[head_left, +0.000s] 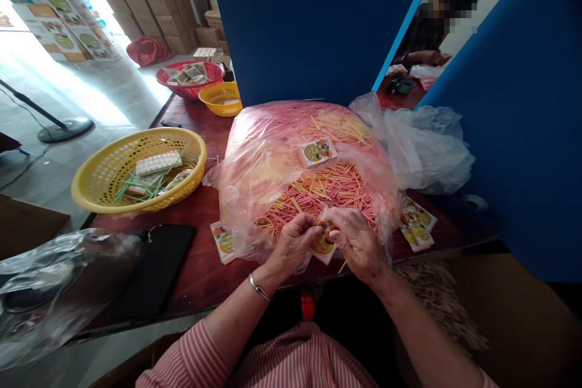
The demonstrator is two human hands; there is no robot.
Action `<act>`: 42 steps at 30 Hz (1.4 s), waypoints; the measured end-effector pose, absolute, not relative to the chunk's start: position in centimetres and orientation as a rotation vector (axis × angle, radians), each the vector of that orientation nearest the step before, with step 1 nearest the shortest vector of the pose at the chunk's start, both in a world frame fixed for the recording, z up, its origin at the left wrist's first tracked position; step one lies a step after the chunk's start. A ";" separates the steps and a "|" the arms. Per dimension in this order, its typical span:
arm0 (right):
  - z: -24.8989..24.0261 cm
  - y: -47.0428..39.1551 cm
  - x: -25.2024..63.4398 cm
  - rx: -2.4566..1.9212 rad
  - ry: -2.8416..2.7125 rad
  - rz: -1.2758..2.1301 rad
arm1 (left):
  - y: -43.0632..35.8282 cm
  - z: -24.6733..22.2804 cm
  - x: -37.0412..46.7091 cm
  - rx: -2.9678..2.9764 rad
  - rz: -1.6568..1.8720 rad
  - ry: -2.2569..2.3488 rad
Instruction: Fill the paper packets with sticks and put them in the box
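Note:
A large clear plastic bag (254, 163) full of thin pink and yellow sticks (318, 194) lies open on the dark red table. At its near edge, my left hand (297, 239) pinches the left side of a small printed packet (322, 242). My right hand (357, 239) has its fingers closed on the top right of the same packet. Another printed packet (317, 152) rests on top of the bag. More packets lie on the table, one at the left (222, 241) and several at the right (416, 224).
A yellow basket (86, 185) with green sticks and a white tray stands at the left. Behind are a red basket (188, 92) and a smaller yellow one (211, 97). Blue partitions (318, 24) rise behind and right; a person (427, 30) sits beyond. A black pouch (159, 267) lies front left.

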State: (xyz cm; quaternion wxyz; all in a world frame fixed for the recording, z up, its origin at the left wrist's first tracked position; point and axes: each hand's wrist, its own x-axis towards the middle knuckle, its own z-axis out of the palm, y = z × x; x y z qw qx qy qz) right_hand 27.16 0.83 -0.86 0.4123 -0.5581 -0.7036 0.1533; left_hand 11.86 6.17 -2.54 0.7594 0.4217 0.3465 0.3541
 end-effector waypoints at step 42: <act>-5.7 0.4 24.9 -2.159 -1.987 0.161 | 6.1 -2.1 8.7 1.059 0.930 0.913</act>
